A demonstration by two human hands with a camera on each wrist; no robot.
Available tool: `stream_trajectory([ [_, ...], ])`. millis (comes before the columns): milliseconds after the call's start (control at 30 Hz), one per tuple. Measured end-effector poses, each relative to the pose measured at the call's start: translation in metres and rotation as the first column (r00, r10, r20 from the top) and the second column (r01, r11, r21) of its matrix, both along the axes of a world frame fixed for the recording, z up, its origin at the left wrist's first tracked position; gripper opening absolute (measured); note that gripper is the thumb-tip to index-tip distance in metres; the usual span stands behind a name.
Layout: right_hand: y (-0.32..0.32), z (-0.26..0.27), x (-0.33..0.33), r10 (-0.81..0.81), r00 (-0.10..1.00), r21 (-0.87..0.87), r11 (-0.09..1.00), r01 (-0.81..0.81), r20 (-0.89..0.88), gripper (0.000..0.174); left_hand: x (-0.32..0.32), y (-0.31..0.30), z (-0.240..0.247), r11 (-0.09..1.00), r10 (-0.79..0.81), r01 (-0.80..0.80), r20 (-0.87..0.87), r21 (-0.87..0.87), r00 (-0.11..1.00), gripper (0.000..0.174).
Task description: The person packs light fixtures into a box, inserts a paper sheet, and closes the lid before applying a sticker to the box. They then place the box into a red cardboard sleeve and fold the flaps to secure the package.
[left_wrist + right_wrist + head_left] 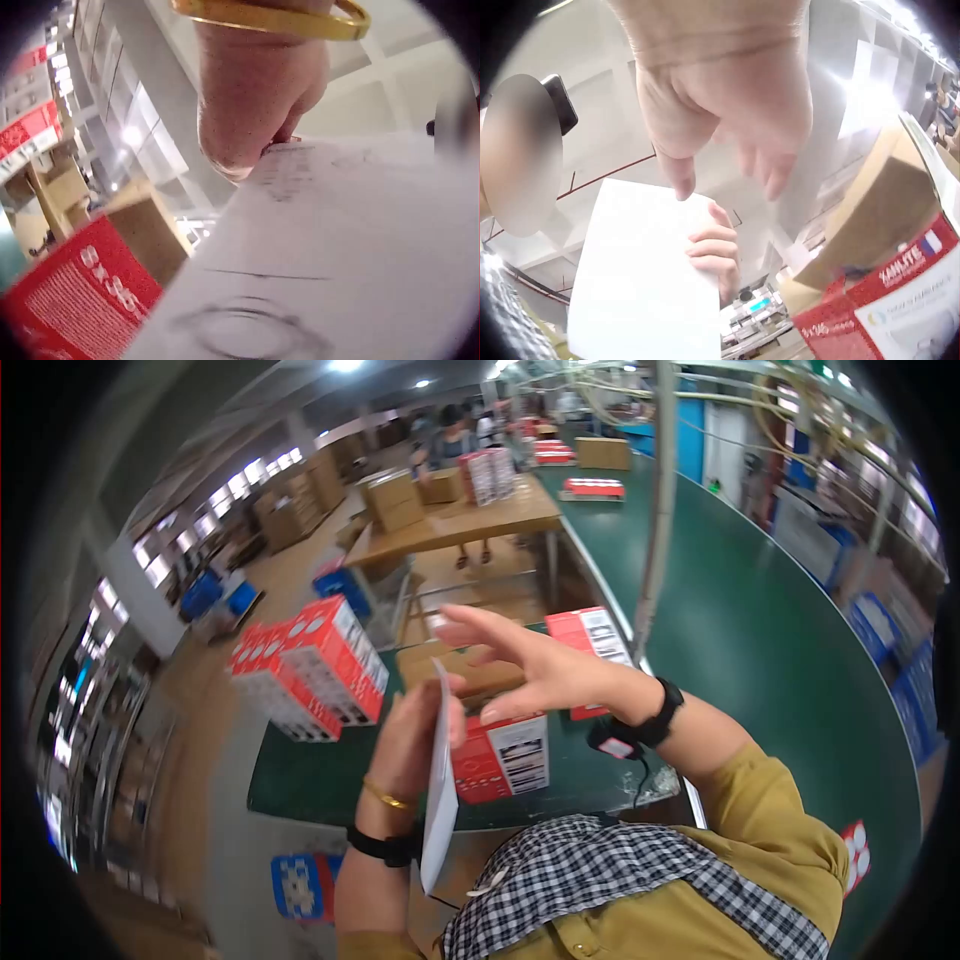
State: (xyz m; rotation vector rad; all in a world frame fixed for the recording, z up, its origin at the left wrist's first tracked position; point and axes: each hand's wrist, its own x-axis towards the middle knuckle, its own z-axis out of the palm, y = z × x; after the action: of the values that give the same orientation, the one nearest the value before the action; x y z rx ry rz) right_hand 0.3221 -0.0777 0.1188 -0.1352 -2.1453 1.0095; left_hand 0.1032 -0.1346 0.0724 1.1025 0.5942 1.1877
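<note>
A white printed sheet (439, 800) stands almost edge-on to the head view, above the near edge of the green workbench (350, 812). The left hand (408, 735) grips it: in the right wrist view the fingers curl round one side edge onto a face that looks plain, while the left wrist view shows print and a ring-like drawing on the other. That hold probably keeps the thin paper upright and steady.

The right hand (535, 660) is spread, thumb apart from the fingers, and holds nothing. Its thumb is near the sheet; whether it touches, I cannot tell. Open fingers there seem suited to handling paper.

Just beyond the sheet, a red-and-white Xanlite carton (500, 760) stands near the bench's near edge, its brown flaps raised, presumably so that its mouth is within easy reach. Another red-and-white carton (590, 640) stands by the right edge, next to the metal post (655, 510). Two red lamp-type cartons (335, 665) stand side by side along the left edge, perhaps grouped there to leave working room. Past the right edge runs the long green conveyor (780, 660).
</note>
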Motion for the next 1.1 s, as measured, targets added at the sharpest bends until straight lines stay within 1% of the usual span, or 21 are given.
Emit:
stream_trajectory([
  [67,0.013,0.013,0.022,0.003,0.999,0.063,0.998,0.0,-0.034,0.081,0.043,0.009,-0.002,0.987,-0.09,0.071,-0.131,-0.141,0.987,0.034],
  [100,0.017,0.022,0.038,0.121,0.972,-0.069,0.992,-0.109,0.201,0.072,0.061,0.008,-0.001,0.971,-0.169,0.134,-0.165,-0.199,0.972,0.035],
  [133,0.017,0.029,0.051,0.264,0.875,-0.223,0.957,-0.186,0.406,0.064,0.071,0.006,0.0,0.936,-0.321,0.287,-0.157,-0.204,0.934,0.033],
  [167,0.012,0.03,0.057,0.278,0.868,-0.119,0.961,-0.251,0.412,0.043,0.078,0.002,0.0,0.879,-0.462,0.429,-0.146,-0.207,0.875,0.031],
  [200,0.007,0.029,0.061,0.34,0.855,-0.009,0.931,-0.366,0.392,0.043,0.085,0.003,-0.009,0.863,-0.49,0.435,-0.218,-0.258,0.844,0.03],
  [233,0.001,0.025,0.062,0.408,0.831,0.099,0.875,-0.474,0.379,0.043,0.092,-0.003,-0.01,0.873,-0.487,0.445,-0.313,-0.199,0.816,0.033],
  [300,-0.03,0.016,0.064,0.437,0.85,0.164,0.853,-0.495,0.293,0.035,0.094,-0.017,-0.022,0.808,-0.541,0.506,-0.041,-0.3,0.84,0.033],
  [367,-0.059,0.011,0.07,0.367,0.858,0.101,0.899,-0.427,0.359,0.032,0.09,-0.024,-0.029,0.691,-0.618,0.618,0.136,-0.375,0.774,0.038],
  [400,-0.069,0.012,0.077,0.308,0.864,0.062,0.931,-0.361,0.399,0.031,0.09,-0.025,-0.05,0.781,-0.607,0.566,-0.106,-0.262,0.788,0.037],
  [500,-0.076,0.025,0.108,0.074,0.892,0.039,0.994,-0.102,0.446,0.029,0.057,-0.03,-0.054,0.962,-0.132,0.248,-0.605,0.113,0.785,0.024],
  [533,-0.072,0.024,0.118,-0.084,0.908,0.121,0.992,0.037,0.411,0.029,0.039,-0.032,-0.052,0.893,0.266,0.097,-0.689,0.439,0.674,0.016],
  [567,-0.067,0.025,0.131,-0.255,0.888,0.223,0.958,0.179,0.382,0.024,0.022,-0.025,-0.059,0.741,0.538,-0.009,-0.585,0.672,0.607,0.011],
  [600,-0.068,0.03,0.138,-0.417,0.816,0.19,0.909,0.371,0.4,0.019,0.011,-0.027,-0.047,0.667,0.678,-0.088,-0.553,0.74,0.485,0.008],
  [633,-0.068,0.036,0.14,-0.478,0.802,0.104,0.874,0.474,0.358,0.018,0.001,-0.026,-0.044,0.635,0.735,-0.136,-0.54,0.761,0.41,0.012],
  [700,-0.061,0.036,0.141,-0.6,0.748,0.207,0.8,0.563,0.283,0.018,-0.004,-0.019,-0.042,0.534,0.836,-0.064,-0.515,0.843,0.188,0.02],
  [733,-0.056,0.039,0.138,-0.596,0.748,0.209,0.803,0.558,0.292,0.018,-0.002,-0.019,-0.042,0.537,0.835,-0.073,-0.517,0.841,0.188,0.02],
  [800,-0.049,0.043,0.131,-0.611,0.75,0.332,0.783,0.525,0.254,0.017,0.003,-0.018,-0.041,0.574,0.819,0.022,-0.573,0.819,-0.023,0.027],
  [833,-0.047,0.045,0.124,-0.608,0.75,0.332,0.786,0.522,0.26,0.017,0.003,-0.016,-0.043,0.577,0.816,0.016,-0.577,0.816,-0.022,0.027],
  [900,-0.044,0.048,0.104,-0.645,0.738,0.465,0.726,0.507,0.201,0.017,0.002,-0.01,-0.051,0.568,0.822,-0.062,-0.563,0.82,0.086,0.029],
  [1000,-0.041,0.048,0.092,-0.683,0.705,0.397,0.711,0.581,0.192,0.02,0.005,-0.01,-0.058,0.544,0.837,-0.151,-0.524,0.825,0.155,0.026],
  [1100,-0.037,0.052,0.082,-0.68,0.706,0.533,0.679,0.505,0.197,0.024,0.006,-0.011,-0.074,0.507,0.861,-0.161,-0.489,0.847,0.143,0.026],
])
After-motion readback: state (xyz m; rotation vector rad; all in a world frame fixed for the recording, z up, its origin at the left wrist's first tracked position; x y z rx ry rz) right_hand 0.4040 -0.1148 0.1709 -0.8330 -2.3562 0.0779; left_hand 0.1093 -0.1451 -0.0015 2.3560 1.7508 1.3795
